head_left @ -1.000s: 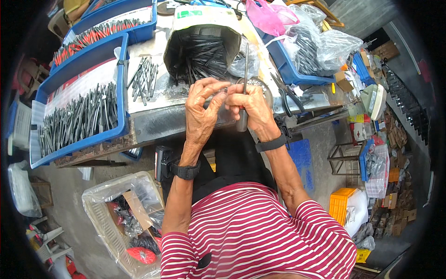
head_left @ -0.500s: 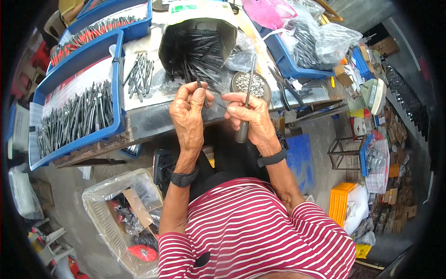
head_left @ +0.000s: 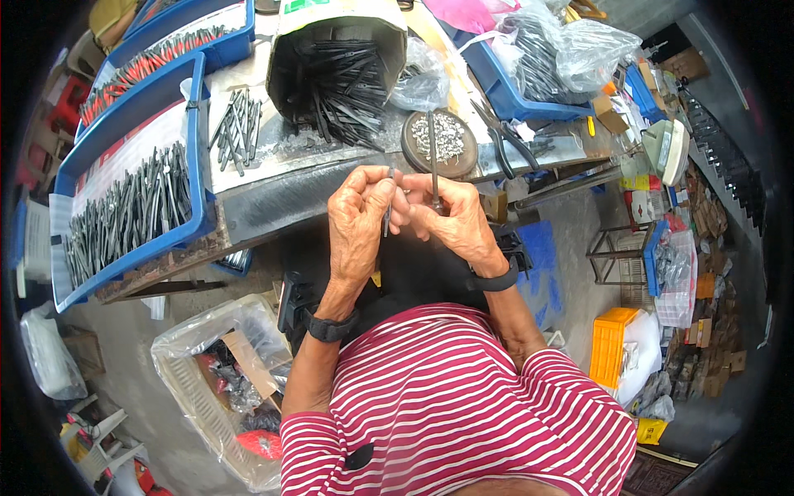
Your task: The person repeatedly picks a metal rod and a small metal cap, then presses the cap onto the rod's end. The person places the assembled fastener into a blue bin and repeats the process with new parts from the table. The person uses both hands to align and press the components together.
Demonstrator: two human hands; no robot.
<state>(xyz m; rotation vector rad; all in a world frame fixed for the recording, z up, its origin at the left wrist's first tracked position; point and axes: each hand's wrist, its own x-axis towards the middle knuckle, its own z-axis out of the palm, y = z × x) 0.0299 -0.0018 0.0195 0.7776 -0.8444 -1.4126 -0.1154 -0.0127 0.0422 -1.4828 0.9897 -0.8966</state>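
Note:
My left hand [head_left: 356,219] pinches a thin dark strip [head_left: 387,217] upright between thumb and fingers. Close beside it, my right hand [head_left: 461,221] is closed round a screwdriver [head_left: 433,161] whose shaft points away from me; its handle is hidden in the hand. The right fingertips meet the left ones near the strip, and whatever small part may be between them cannot be made out. Just beyond the right hand stands a round dish [head_left: 468,162] of small silvery parts. A tipped container [head_left: 392,21] spills black strips [head_left: 339,83] onto the bench.
Blue trays [head_left: 203,157] of dark strips stand left, near a loose pile of strips [head_left: 237,128]. Pliers [head_left: 501,142] lie right of the dish, before another blue tray [head_left: 529,107] with plastic bags. Below the bench edge [head_left: 165,263] sits a plastic-lined crate [head_left: 178,372].
My hands have come together and nearer to me. The left hand has moved right, away from the container, with the dark strip. The screwdriver has shifted slightly left and its handle is now hidden.

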